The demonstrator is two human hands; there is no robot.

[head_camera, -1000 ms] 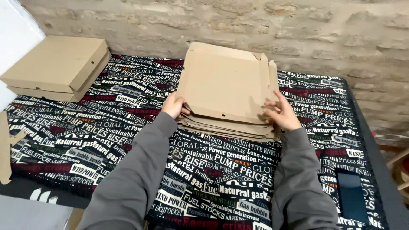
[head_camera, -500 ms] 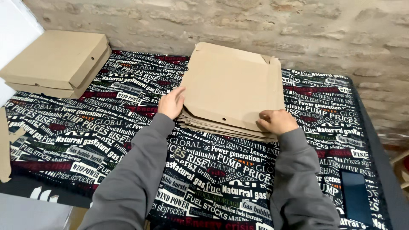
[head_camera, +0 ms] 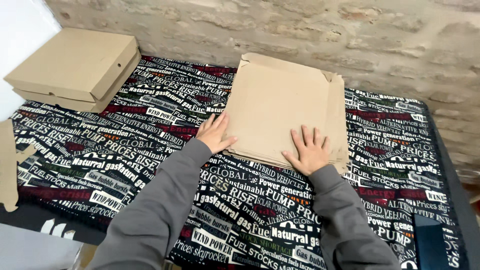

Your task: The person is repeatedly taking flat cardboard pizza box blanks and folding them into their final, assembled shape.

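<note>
Item: stack of flat, unfolded brown cardboard box blanks (head_camera: pixel 285 107), lying on the worktop (head_camera: pixel 125 150) towards its far edge, close to the rough brick wall (head_camera: pixel 300 25); the sheets sit slightly fanned, their layered edges showing along the near and right sides. Left hand (head_camera: pixel 214 134): set against the stack's near-left edge, fingers (head_camera: pixel 218 122) held together and extended, thumb touching the cardboard; nothing gripped. Right hand (head_camera: pixel 310 150): resting palm-down on top of the stack at its near edge, fingers (head_camera: pixel 304 136) spread flat and open, pressing on the top sheet rather than closed on it. Both arms in grey sleeves (head_camera: pixel 165 210), reaching in from the near side. Covering: black cloth printed with white, red and green lettering, spread over the whole worktop. Also present: two assembled, closed cardboard boxes (head_camera: pixel 75 67), one on the other, at the far left corner, well apart from the flat stack; a loose cardboard offcut (head_camera: pixel 9 165) at the left edge.
</note>
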